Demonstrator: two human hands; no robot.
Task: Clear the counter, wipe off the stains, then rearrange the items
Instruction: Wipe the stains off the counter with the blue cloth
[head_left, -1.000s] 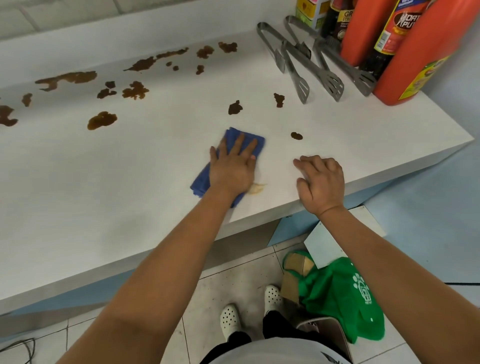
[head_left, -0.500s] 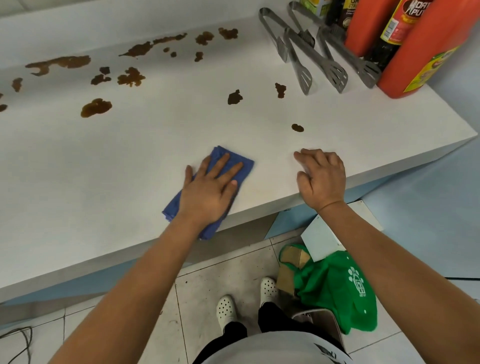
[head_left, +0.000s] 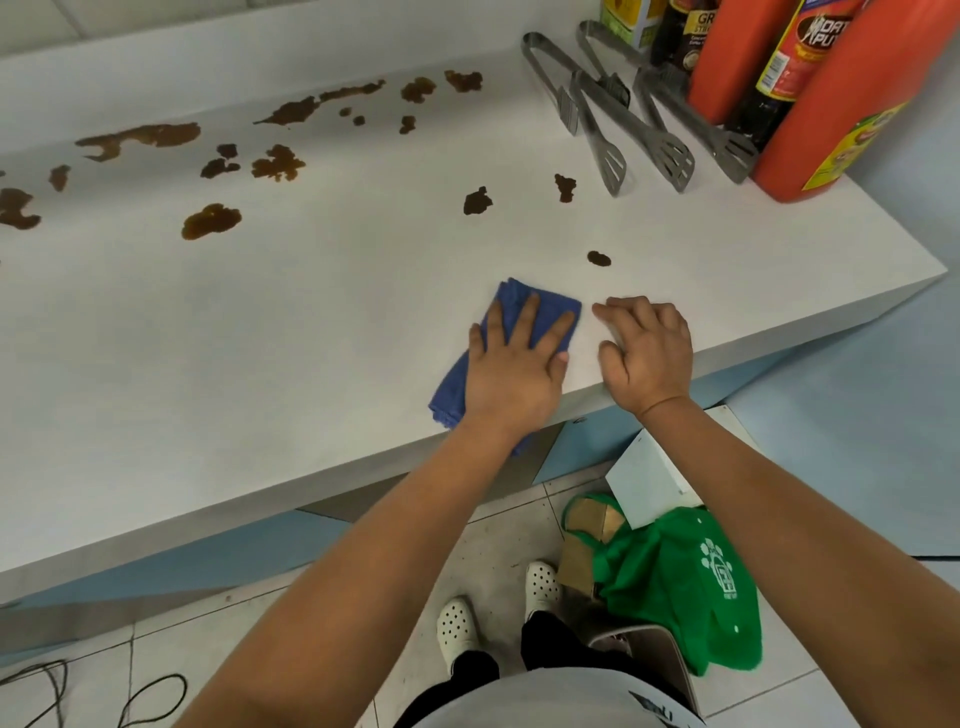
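My left hand (head_left: 511, 371) presses flat on a folded blue cloth (head_left: 457, 384) near the front edge of the white counter (head_left: 234, 353), fingers straight. Just to its right, my right hand (head_left: 647, 351) rests on the counter edge with fingers loosely bent, holding nothing. Several brown stains mark the counter: a small one (head_left: 598, 258) just beyond my right hand, two (head_left: 477, 201) further back, and many (head_left: 210, 221) across the far left.
Three metal tongs (head_left: 649, 135) lie at the back right beside orange bottles (head_left: 841, 114) and dark sauce bottles (head_left: 779, 67). Below the counter sit a green bag (head_left: 675, 577) and a white board (head_left: 644, 483) on the tiled floor.
My left hand slid the cloth toward the front edge and left, then back right next to my right hand. The faint smear near the edge is gone. My right hand stayed put.
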